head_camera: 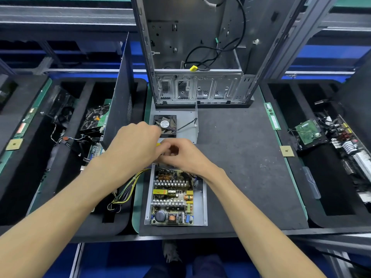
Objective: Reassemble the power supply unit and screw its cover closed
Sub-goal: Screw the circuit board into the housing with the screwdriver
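A: What lies nearest on the surface [241, 157]?

B: The open power supply base [200, 201], cover off, with its circuit board [172, 199] showing: heat sinks, copper coils, a dark capacitor at the near end. A bundle of yellow and black wires [128, 189] runs out of its far left corner into the left foam tray [66, 177].

A: And the hands?

B: Both meet just beyond the base's far edge. The left hand [136, 145] has its fingers curled, and a bit of something yellow [158, 144] peeps out at its fingertips; what it is I cannot tell. The right hand [184, 155] is curled too, fingers bent in toward the left hand's, a narrow grip, though what it pinches is hidden.

A: Where is the cover?

B: Just past the hands lies the grey metal cover [186, 125], inside face up, with the black fan [165, 125] mounted in it and a thin lead running to its right wall.

A: Farther off?

B: An empty computer case [192, 57] stands upright at the back, with loose black cables and a yellow connector [193, 68] inside. A dark side panel [120, 93] stands to the left. The right foam tray [285, 121] holds circuit boards; a memory stick [272, 116] and a processor chip [287, 151] lie beside it.
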A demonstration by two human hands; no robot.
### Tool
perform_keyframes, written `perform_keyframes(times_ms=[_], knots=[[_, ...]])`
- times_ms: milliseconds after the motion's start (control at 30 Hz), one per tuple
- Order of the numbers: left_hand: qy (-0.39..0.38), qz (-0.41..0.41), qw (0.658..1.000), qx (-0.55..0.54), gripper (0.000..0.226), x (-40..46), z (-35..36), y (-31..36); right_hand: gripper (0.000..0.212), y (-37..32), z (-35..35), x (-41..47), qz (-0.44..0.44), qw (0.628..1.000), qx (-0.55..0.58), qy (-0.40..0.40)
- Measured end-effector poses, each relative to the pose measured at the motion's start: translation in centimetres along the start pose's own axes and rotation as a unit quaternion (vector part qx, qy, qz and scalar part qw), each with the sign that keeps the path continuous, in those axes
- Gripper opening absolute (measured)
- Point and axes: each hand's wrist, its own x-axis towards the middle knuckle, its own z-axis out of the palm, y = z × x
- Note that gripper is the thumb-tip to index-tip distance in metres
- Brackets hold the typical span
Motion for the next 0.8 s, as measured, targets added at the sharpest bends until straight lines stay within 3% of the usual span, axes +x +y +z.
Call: perform_keyframes(times_ms=[100,300,433,567,633,700,800], knots=[[-0.07,0.093,0.99,-0.08,0.011,0.0,-0.6,-0.2,0.018,0.1,0.0,0.0,0.009,1.0,-0.02,0.001],[-0.033,0.03,0.998,-0.04,0.014,-0.2,0.0,-0.2,0.03,0.6,0.9,0.4,0.005,0.999,-0.04,-0.006],[-0.075,0.1,0.986,-0.106,0.015,-0.2,0.1,-0.6,0.029,1.0,0.6,0.4,0.016,0.999,-0.042,0.014],[-0.022,0.007,0.998,-0.066,0.029,-0.8,0.3,-0.6,0.03,1.0,0.6,0.3,0.012,0.999,-0.03,-0.002],[-0.057,0.045,0.992,-0.104,0.012,-0.6,0.3,-0.8,0.025,1.1,0.8,0.3,0.024,0.999,-0.048,-0.003],[-0.088,0.098,0.985,-0.11,0.014,-0.6,0.0,-0.5,0.026,1.2,0.7,0.4,0.037,0.997,-0.067,-0.003],[-0.037,0.039,0.997,-0.055,0.027,-0.9,-0.3,-0.2,0.032,0.8,0.7,0.4,0.026,0.997,-0.07,-0.02]])
